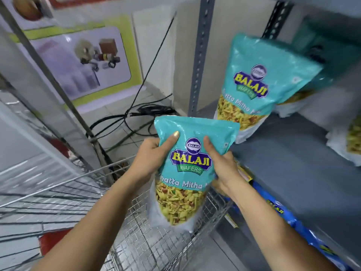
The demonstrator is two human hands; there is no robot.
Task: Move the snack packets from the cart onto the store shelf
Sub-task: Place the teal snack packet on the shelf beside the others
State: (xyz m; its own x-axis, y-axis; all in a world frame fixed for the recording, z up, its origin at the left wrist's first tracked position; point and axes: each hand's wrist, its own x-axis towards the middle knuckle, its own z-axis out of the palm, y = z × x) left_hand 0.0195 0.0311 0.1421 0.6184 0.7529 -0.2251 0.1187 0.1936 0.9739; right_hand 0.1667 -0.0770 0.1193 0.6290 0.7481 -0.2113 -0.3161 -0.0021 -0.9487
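Held packet: teal Balaji Wafers "Khatta Mitha" snack packet (pixel 187 169), upright, lifted above the wire cart, logo facing the camera, yellow mix visible through the clear lower window.
Left hand (pixel 150 159): closed on the packet's left edge, thumb laid across the front near the top, fingers hidden behind.
Right hand (pixel 222 167): closed on the packet's right edge, thumb pressed on the front beside the round logo, fingers hidden behind.
Packet position: between cart and shelf, just in front of the shelf's left upright, not touching the shelf board.
Cart (pixel 136 231): silver wire-mesh basket, lower left and centre, directly below the held packet; contents not discernible under the blur.
Shelf (pixel 283 173): grey metal board at right, carried by a perforated grey upright (pixel 201 55).
Shelved packet (pixel 259 85): same teal Balaji design, stood on the board, leaned back, just beyond the held packet.
Further packets: another teal one (pixel 320 45) behind it, blurred; part of one more (pixel 351 137) at the right edge.
Blue packets (pixel 277 210): lay along the shelf's front edge, below the right forearm, blurred.
Cables (pixel 144 112): black, coiled on the tiled floor by the wall.
Poster (pixel 82 61): green-bordered, on the left wall.
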